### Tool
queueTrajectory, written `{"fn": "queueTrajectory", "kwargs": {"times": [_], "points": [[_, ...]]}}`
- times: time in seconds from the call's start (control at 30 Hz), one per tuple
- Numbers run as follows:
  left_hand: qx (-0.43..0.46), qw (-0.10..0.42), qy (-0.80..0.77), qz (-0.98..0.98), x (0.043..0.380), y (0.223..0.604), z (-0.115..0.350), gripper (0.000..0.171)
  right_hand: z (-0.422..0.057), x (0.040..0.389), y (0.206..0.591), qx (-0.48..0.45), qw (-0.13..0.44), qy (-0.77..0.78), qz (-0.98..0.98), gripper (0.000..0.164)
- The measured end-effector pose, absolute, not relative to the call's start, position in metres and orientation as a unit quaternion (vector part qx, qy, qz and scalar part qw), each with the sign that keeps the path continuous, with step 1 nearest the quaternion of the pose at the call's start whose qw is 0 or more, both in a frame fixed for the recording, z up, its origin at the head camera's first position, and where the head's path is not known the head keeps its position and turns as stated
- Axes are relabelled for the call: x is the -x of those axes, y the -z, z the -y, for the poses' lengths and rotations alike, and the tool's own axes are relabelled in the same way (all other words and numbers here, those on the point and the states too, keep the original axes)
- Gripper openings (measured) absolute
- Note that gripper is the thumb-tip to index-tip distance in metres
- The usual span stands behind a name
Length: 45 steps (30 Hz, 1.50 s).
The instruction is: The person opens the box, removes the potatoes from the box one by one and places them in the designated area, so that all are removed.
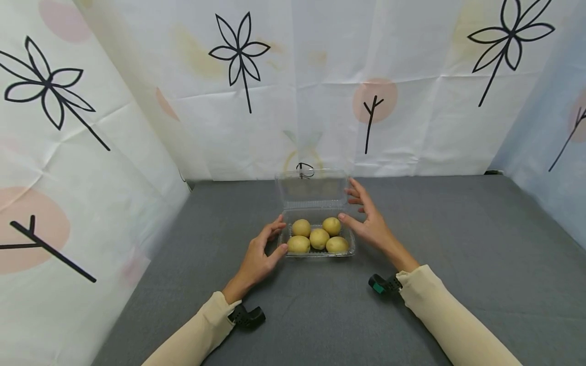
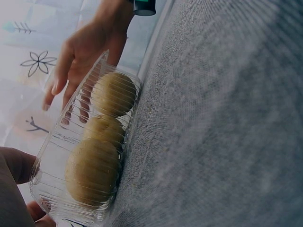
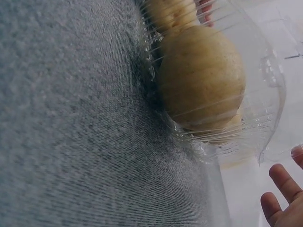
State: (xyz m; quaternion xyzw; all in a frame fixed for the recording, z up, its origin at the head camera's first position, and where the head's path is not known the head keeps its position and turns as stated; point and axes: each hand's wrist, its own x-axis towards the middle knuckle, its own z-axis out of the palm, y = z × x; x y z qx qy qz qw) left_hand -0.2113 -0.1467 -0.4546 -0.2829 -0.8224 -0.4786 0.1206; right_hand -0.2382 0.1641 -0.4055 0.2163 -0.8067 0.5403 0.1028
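Observation:
A clear plastic clamshell container [image 1: 317,254] sits on the grey cloth with its lid [image 1: 313,189] raised at the back. Inside it lie several yellowish potatoes [image 1: 319,238], seen through the ribbed wall in both wrist views, a large one [image 3: 202,78] close in the right. My left hand [image 1: 259,259] is at the container's left side, thumb by the near corner and fingers along the wall, loosely bent. On the other side, my right hand [image 1: 373,223] has its fingers spread, fingertips right at the lid's right edge and thumb over the tray's rim.
Grey cloth [image 1: 458,244] covers the table around the container. A white patterned curtain [image 1: 320,61] hangs close behind the container and along both sides. Black wrist cameras [image 1: 247,317] sit at both cuffs.

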Motion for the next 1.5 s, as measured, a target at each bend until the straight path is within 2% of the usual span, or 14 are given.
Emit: {"fn": "queueTrajectory", "kwargs": {"times": [0.4, 1.0, 1.5], "points": [[0.281, 0.118, 0.481, 0.822, 0.212, 0.454, 0.146, 0.048, -0.16, 0.247, 0.407, -0.206, 0.088, -0.545, 0.808, 0.086], [0.276, 0.114, 0.488, 0.82, 0.206, 0.448, 0.144, 0.047, -0.168, 0.266, 0.405, -0.204, 0.021, -0.507, 0.837, 0.08], [0.278, 0.12, 0.486, 0.82, 0.212, 0.455, 0.146, 0.047, -0.167, 0.271, 0.411, -0.19, -0.009, -0.492, 0.849, 0.08]]}}
